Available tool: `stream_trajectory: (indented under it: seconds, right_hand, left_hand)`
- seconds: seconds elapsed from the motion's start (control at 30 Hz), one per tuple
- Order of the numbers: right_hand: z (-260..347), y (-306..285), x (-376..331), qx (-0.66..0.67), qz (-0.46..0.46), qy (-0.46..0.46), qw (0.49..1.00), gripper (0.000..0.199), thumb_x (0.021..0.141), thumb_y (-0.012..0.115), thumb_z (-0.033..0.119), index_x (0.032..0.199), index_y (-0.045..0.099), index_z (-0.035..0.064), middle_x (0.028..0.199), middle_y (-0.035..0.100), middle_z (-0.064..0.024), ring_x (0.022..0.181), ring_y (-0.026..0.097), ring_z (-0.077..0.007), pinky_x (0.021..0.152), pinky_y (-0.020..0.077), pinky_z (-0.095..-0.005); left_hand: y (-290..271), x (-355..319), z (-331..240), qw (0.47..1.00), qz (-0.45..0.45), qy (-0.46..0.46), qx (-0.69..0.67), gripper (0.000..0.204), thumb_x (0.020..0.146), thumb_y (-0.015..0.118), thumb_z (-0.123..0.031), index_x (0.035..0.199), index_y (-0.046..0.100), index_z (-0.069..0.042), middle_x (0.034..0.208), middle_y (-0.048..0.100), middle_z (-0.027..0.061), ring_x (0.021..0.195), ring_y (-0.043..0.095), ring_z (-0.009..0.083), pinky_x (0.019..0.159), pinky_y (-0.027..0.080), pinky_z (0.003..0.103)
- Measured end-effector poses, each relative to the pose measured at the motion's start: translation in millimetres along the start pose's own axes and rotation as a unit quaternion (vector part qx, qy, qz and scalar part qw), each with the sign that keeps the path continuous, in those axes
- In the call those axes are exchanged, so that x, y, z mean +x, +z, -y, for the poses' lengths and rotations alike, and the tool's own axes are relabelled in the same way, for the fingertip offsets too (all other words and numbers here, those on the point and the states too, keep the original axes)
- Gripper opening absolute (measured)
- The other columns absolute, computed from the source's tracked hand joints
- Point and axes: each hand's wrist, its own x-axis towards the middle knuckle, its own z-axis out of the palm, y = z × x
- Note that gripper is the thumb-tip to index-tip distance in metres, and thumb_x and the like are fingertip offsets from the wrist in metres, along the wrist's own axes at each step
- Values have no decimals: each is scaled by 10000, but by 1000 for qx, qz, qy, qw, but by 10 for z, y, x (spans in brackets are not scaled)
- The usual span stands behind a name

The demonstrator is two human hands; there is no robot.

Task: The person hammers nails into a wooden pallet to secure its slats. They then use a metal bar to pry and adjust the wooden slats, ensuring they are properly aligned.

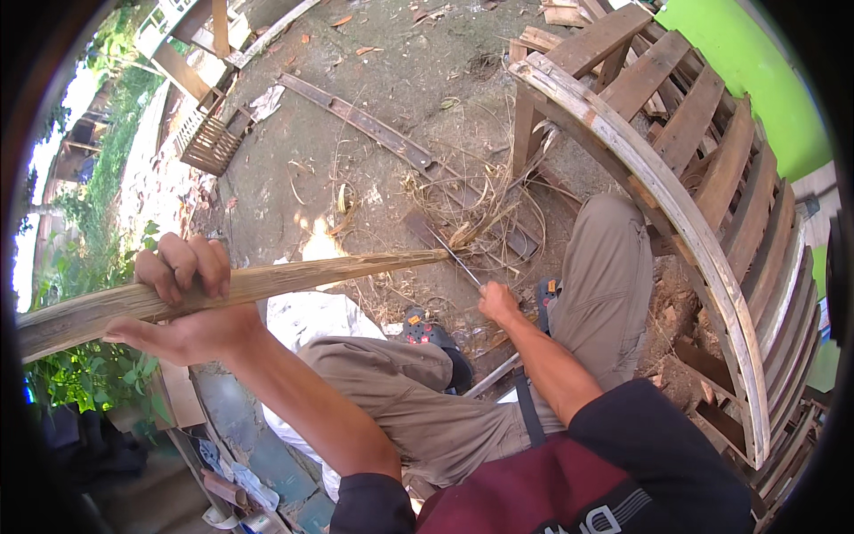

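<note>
My left hand (187, 303) is closed round a long pale wooden pole (302, 274), fingers over its top and the thumb along its underside. From the left edge the pole runs across to a thin, shaved-looking end near the middle. In my right hand (500, 303) is the handle of a machete (458, 260), whose thin bright edge slants up and to the left. The blade crosses the pole's thin end; whether it touches the wood I cannot tell. Curled shavings (489, 218) lie heaped just beyond that end.
A slatted wooden frame (640, 147) curves along the right side, close to my knee. On the dirt lies a long dark metal bar (356, 120). A slatted crate (206, 141) stands at the far left, and white sacking (316, 316) lies beside my legs.
</note>
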Motion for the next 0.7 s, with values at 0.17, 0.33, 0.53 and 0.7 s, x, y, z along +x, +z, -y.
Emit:
stream_trajectory:
  seconds: [0.17, 0.33, 0.53, 0.7]
  right_hand:
    - [26, 89, -141, -19, 16, 29, 999, 264, 881, 630, 272, 901, 667, 12, 964, 696, -247, 938, 658, -469, 823, 537, -530]
    - [-108, 195, -45, -27, 24, 19, 999, 263, 908, 637, 293, 1028, 713, 71, 1002, 696, -260, 976, 670, -447, 858, 547, -516]
    - [1028, -231, -455, 86, -18, -68, 994, 417, 926, 626, 356, 802, 627, -43, 759, 650, -298, 767, 661, -465, 709, 509, -515]
    - [2489, -1272, -1397, 260, 30, -221, 940, 337, 913, 671, 272, 900, 573, -50, 638, 616, -245, 634, 681, -375, 585, 487, -450]
  left_hand:
    - [-46, -21, 9, 1000, -24, -1, -1, 729, 854, 361, -870, 702, 293, -160, 627, 268, -3, 457, 254, 99, 431, 171, 259]
    - [-76, 34, 29, 999, -44, 0, -10, 771, 828, 286, -914, 701, 292, -154, 627, 265, 1, 456, 256, 114, 418, 183, 262]
    - [-44, 22, 32, 996, -82, 17, 0, 798, 848, 213, -905, 685, 316, -131, 623, 287, 14, 453, 248, 118, 378, 171, 268]
    - [188, -132, 2, 991, -128, 28, 11, 813, 850, 186, -904, 662, 308, -123, 616, 298, 26, 450, 242, 124, 374, 169, 259]
